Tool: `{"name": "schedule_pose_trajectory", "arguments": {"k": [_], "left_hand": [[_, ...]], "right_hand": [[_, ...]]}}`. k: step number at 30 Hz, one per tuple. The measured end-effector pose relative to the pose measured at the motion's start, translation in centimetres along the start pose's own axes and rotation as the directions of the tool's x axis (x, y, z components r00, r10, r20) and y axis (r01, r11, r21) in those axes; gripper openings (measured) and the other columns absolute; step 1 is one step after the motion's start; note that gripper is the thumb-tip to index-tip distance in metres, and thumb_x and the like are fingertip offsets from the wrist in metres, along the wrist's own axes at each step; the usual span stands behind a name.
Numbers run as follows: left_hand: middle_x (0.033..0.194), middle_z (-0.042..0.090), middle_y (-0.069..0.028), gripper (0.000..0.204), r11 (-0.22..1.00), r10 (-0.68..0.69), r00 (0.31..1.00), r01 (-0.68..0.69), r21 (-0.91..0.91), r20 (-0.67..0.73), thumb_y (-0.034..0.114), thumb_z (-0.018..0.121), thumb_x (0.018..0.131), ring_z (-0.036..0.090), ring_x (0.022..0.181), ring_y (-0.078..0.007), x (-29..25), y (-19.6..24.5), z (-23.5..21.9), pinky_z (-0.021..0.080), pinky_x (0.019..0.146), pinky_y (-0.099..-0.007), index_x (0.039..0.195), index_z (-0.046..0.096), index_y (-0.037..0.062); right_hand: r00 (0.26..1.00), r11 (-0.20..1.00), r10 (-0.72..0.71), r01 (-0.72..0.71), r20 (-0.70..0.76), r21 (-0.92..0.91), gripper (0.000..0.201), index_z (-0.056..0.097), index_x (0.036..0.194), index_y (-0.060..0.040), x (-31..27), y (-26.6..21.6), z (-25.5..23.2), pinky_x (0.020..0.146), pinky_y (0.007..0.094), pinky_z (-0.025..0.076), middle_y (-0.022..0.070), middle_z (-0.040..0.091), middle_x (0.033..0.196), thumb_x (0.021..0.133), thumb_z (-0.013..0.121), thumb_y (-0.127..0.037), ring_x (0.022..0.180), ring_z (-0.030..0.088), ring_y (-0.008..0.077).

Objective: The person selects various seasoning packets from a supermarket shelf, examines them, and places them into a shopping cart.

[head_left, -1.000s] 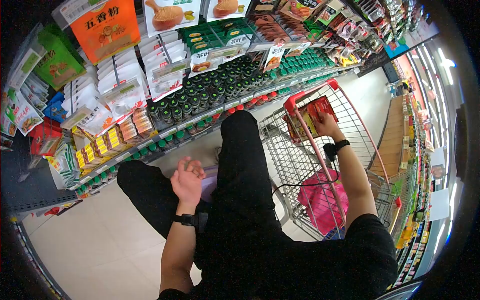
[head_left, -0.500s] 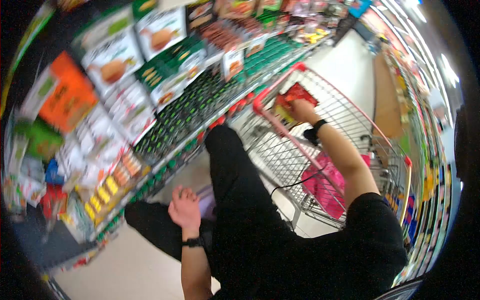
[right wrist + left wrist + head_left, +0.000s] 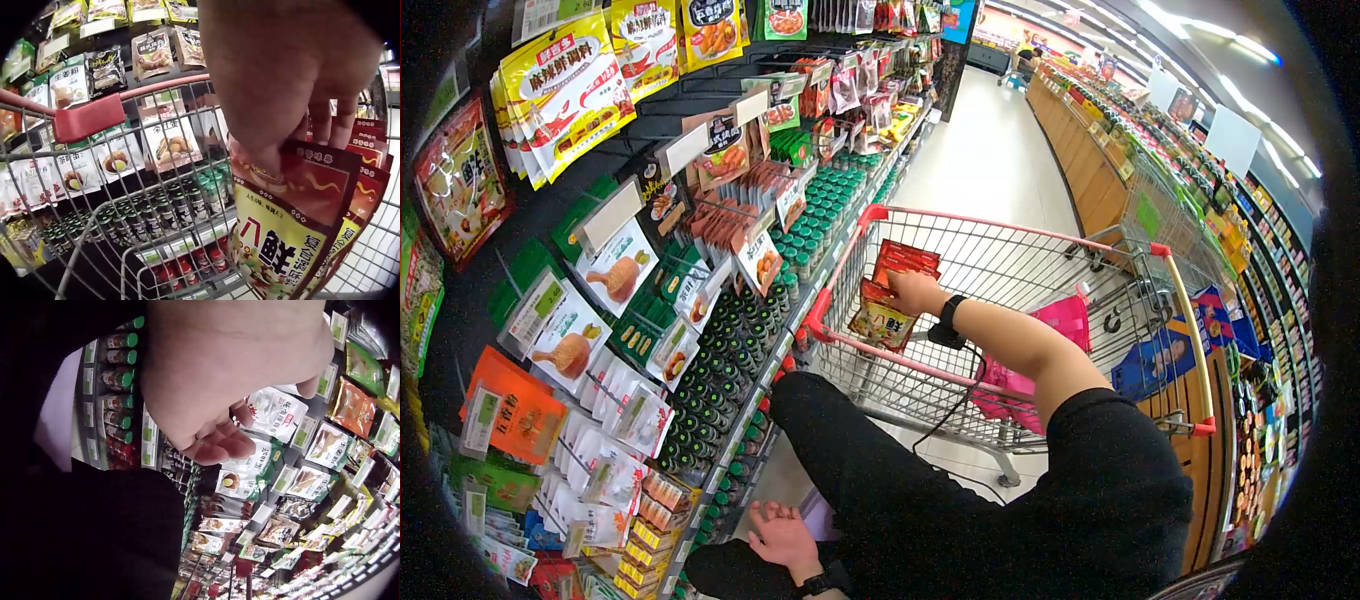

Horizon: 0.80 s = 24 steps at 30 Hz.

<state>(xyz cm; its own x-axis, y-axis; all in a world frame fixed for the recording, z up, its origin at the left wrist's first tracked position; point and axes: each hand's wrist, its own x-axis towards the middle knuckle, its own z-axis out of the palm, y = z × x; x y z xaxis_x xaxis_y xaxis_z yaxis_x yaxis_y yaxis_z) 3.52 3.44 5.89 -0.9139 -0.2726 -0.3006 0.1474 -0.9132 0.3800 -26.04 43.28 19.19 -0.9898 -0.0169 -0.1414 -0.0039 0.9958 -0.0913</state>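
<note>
In the head view my right hand (image 3: 917,292) reaches into the shopping cart (image 3: 876,212) and holds several red-and-yellow seasoning packets (image 3: 884,325) near its front end. Seen from the right wrist, the thumb lies across the red top of the nearest packet (image 3: 284,231), and the fingers are behind it among the other packets. The packets overlap like a fan inside the wire basket. My left hand (image 3: 787,542) hovers over the left knee, fingers loosely bent and holding nothing. From the left wrist, that hand (image 3: 231,381) overlaps the shelf packets behind it.
A pink bag (image 3: 1055,325) lies in the cart, and a blue package (image 3: 1152,358) shows at its handle end. Shelves on the left carry hanging seasoning pouches (image 3: 560,80) and rows of small bottles (image 3: 720,390). An aisle floor (image 3: 990,130) runs ahead beside wooden display stands (image 3: 1090,140).
The view has swung right, so the cart now sits nearer the middle and more of the aisle shows. My right hand still holds the packets inside the cart. The left hand stays idle.
</note>
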Motion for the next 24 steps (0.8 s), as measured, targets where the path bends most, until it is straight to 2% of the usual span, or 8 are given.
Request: {"name": "schedule_pose_trajectory", "arguments": {"k": [3, 5, 7, 9, 17, 19, 21, 24], "left_hand": [[0.092, 0.049, -0.0042, 0.053, 1.000, 0.004, 0.999, -0.004, -0.021, -0.039, 0.053, 0.050, 0.086, 0.044, 0.077, -0.0181, -0.3, 0.1, 0.2, 0.035, 0.066, -0.0336, 0.120, 0.048, 0.0126], [0.091, 0.050, -0.0045, 0.052, 0.999, 0.001, 0.999, -0.002, -0.041, -0.041, 0.053, 0.050, 0.085, 0.045, 0.077, -0.0181, -0.2, 0.0, 0.4, 0.035, 0.066, -0.0333, 0.118, 0.049, 0.0126], [0.090, 0.052, -0.0049, 0.051, 0.999, -0.002, 1.000, 0.001, -0.049, -0.018, 0.052, 0.051, 0.084, 0.046, 0.077, -0.0181, -0.3, 0.2, 0.0, 0.036, 0.066, -0.0322, 0.116, 0.050, 0.0125], [0.092, 0.053, -0.0060, 0.056, 0.998, -0.054, 0.996, 0.052, -0.032, -0.072, 0.055, 0.055, 0.076, 0.046, 0.078, -0.0196, 0.0, 0.2, -1.2, 0.037, 0.069, -0.0373, 0.113, 0.052, 0.0138], [0.097, 0.056, -0.0103, 0.056, 0.995, -0.072, 0.996, 0.075, -0.060, 0.051, 0.052, 0.060, 0.072, 0.051, 0.085, -0.0243, 0.4, 0.0, -1.3, 0.041, 0.079, -0.0409, 0.112, 0.055, 0.0121], [0.099, 0.056, -0.0113, 0.055, 0.996, -0.065, 0.996, 0.068, -0.063, 0.058, 0.050, 0.059, 0.074, 0.051, 0.086, -0.0251, 0.4, 0.0, -1.4, 0.041, 0.080, -0.0421, 0.112, 0.054, 0.0105], [0.099, 0.056, -0.0118, 0.053, 0.994, -0.066, 0.996, 0.070, -0.081, 0.062, 0.049, 0.059, 0.075, 0.051, 0.086, -0.0253, 0.4, 0.0, -2.0, 0.042, 0.080, -0.0422, 0.111, 0.054, 0.0101], [0.100, 0.055, -0.0120, 0.050, 0.994, -0.034, 0.997, 0.042, -0.099, 0.074, 0.047, 0.058, 0.078, 0.050, 0.087, -0.0255, -0.1, 0.4, -1.9, 0.042, 0.080, -0.0424, 0.110, 0.054, 0.0093]], "right_hand": [[1.000, 1.000, 0.027, -0.027, 0.001, 0.005, 0.043, 0.059, 0.109, -0.0039, 0.4, 0.8, 0.0, 0.077, 0.0472, 0.053, 0.0189, 0.068, 0.102, 0.083, 0.065, -0.037, 0.095, 0.065, 0.0362], [0.952, 0.962, -0.089, 0.159, -0.294, 0.222, 0.041, 0.061, 0.104, -0.0025, 2.8, 3.2, 2.2, 0.078, 0.0449, 0.053, 0.0201, 0.067, 0.102, 0.078, 0.070, -0.033, 0.093, 0.065, 0.0359], [0.963, 0.886, 0.106, 0.022, -0.249, 0.463, 0.040, 0.062, 0.100, -0.0003, 1.9, 0.7, -2.5, 0.080, 0.0405, 0.052, 0.0188, 0.066, 0.099, 0.075, 0.074, -0.029, 0.090, 0.065, 0.0285], [0.860, 0.869, 0.176, 0.092, -0.479, 0.486, 0.035, 0.059, 0.102, -0.0003, 5.3, 2.2, -2.4, 0.078, 0.0364, 0.052, 0.0154, 0.065, 0.097, 0.077, 0.074, -0.020, 0.088, 0.064, 0.0236], [0.771, 0.243, -0.253, 0.635, -0.584, 0.733, 0.019, 0.053, 0.105, -0.0020, 0.9, -13.4, -21.0, 0.069, 0.0268, 0.050, 0.0064, 0.059, 0.105, 0.089, 0.060, -0.010, 0.092, 0.062, 0.0151], [0.785, -0.062, -0.372, 0.512, -0.496, 0.857, 0.018, 0.053, 0.108, -0.0028, 0.0, -17.6, -23.5, 0.076, 0.0291, 0.051, 0.0073, 0.059, 0.110, 0.093, 0.057, -0.012, 0.101, 0.062, 0.0170], [0.725, -0.200, -0.528, 0.399, -0.441, 0.895, 0.025, 0.052, 0.118, -0.0051, -0.2, -21.2, -24.9, 0.093, 0.0353, 0.047, 0.0093, 0.055, 0.127, 0.096, 0.053, -0.017, 0.116, 0.056, 0.0215], [0.753, -0.340, -0.498, 0.287, -0.430, 0.896, 0.036, 0.050, 0.122, -0.0008, 1.4, -26.6, -25.2, 0.094, 0.0352, 0.047, 0.0107, 0.056, 0.117, 0.092, 0.061, -0.017, 0.108, 0.057, 0.0231]]}}
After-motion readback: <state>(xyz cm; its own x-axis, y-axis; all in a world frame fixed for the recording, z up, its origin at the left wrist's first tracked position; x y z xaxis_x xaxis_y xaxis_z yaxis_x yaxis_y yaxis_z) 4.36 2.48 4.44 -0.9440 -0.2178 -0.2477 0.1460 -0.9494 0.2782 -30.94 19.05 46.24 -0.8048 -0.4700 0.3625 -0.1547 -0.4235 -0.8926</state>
